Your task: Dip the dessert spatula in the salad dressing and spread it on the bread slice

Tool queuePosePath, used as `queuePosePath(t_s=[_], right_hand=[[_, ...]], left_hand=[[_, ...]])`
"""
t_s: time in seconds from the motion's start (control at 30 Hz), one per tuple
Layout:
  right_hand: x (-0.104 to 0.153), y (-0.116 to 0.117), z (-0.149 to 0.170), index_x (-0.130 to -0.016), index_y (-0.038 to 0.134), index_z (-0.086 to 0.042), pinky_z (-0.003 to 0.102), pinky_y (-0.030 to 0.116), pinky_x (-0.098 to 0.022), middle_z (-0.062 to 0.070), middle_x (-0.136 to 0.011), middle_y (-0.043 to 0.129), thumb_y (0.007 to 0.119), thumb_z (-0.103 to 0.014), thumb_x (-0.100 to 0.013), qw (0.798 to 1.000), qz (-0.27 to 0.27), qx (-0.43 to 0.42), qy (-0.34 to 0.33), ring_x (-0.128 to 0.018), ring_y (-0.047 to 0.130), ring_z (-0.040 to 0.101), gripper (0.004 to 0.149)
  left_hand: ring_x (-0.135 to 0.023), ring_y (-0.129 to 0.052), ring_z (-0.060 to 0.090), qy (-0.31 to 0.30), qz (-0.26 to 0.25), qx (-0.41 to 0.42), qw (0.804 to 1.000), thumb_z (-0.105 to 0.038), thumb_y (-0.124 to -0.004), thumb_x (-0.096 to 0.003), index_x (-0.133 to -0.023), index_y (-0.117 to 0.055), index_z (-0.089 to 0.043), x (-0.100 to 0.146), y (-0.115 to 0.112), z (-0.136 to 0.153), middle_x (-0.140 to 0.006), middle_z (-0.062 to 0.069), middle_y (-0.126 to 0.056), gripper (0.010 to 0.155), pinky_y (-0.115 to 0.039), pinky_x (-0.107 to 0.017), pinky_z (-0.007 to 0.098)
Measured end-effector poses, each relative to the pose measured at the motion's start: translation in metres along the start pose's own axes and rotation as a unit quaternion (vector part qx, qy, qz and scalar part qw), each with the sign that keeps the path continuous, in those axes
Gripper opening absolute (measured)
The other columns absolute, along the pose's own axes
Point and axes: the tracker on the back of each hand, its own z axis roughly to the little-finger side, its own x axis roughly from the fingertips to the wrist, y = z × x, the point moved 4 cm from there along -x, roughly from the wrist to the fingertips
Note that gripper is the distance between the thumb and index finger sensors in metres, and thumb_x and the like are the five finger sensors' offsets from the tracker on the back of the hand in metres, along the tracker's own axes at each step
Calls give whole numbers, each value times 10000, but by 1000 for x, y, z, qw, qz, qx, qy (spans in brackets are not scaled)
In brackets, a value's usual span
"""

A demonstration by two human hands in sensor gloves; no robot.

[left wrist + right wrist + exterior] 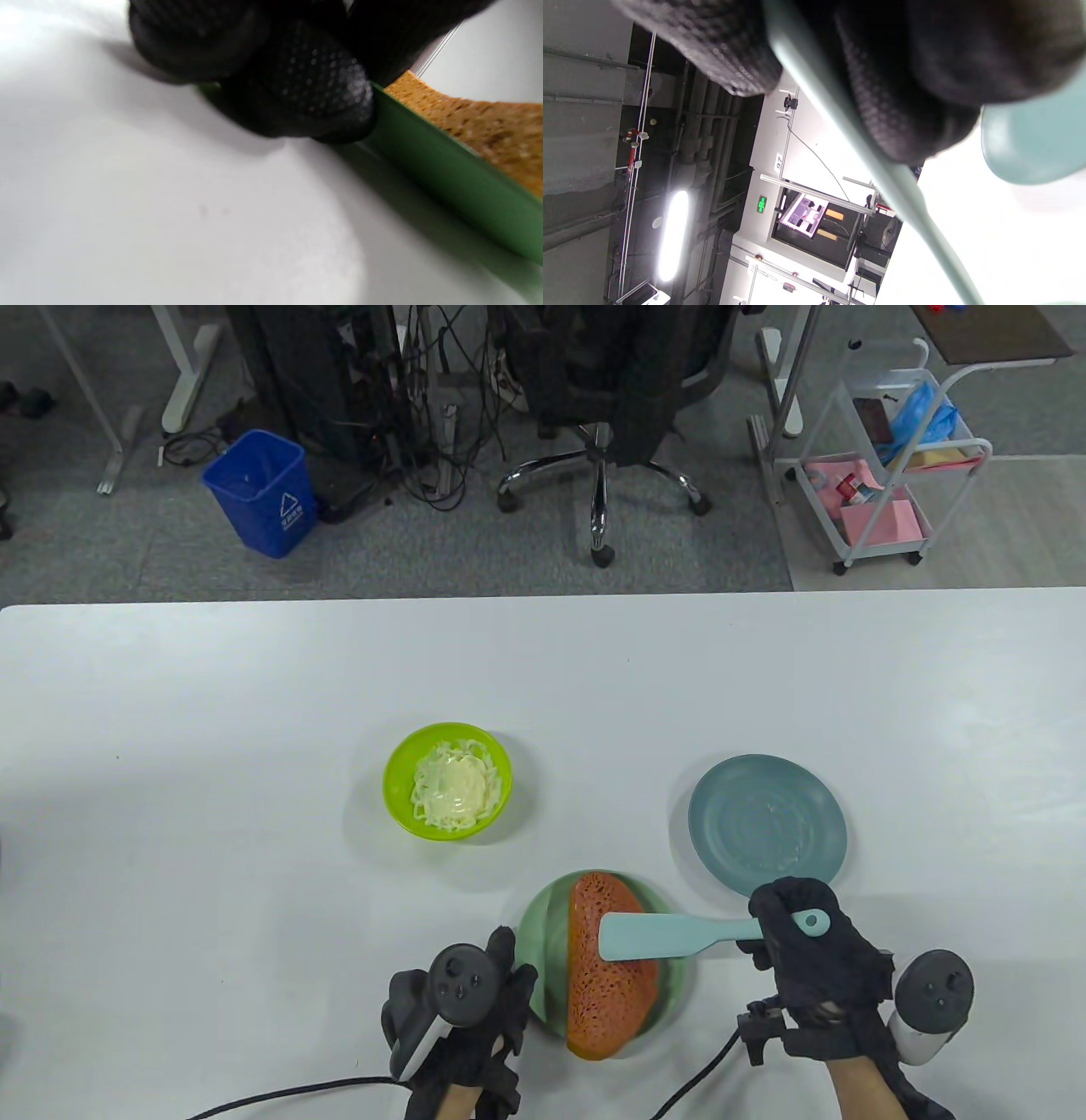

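Note:
An orange-brown bread slice [607, 984] lies on a pale green plate [543, 933] at the table's front. My right hand [797, 937] grips the handle of a light blue dessert spatula [653, 936], whose flat blade lies across the bread. The handle also shows in the right wrist view [882, 178]. My left hand [501, 976] rests against the plate's left rim; in the left wrist view its fingertips [305, 84] touch the green rim [445, 182] beside the bread [479, 127]. A lime green bowl [399, 797] of creamy salad dressing [454, 791] stands to the back left.
A grey-blue plate [766, 823] stands just behind my right hand, also in the right wrist view [1035, 140]. Glove cables trail off the table's front edge. Beyond the far table edge are a blue bin, an office chair and a cart.

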Motion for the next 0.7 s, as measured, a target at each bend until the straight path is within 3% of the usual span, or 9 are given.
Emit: queuePosePath(t_s=[0.37, 0.7], right_hand=[[-4, -29, 9, -780, 745, -74, 393, 921, -163, 224, -689, 849, 880, -296, -553, 999, 25, -16, 31, -312, 1041, 411, 344], [-3, -27, 14, -782, 744, -95, 372, 934, -158, 212, -688, 851, 868, -334, -555, 999, 26, -27, 35, -306, 1052, 393, 352]], left_hand=[[-313, -1073, 62, 0, 1, 1, 1000, -441, -816, -584, -1045, -687, -82, 0, 0, 0, -585, -91, -1015, 598, -938, -267, 254], [-313, -1072, 61, 0, 1, 1, 1000, -442, -815, -584, -1045, -690, -81, 0, 0, 0, -586, -91, -1015, 598, -938, -266, 254]])
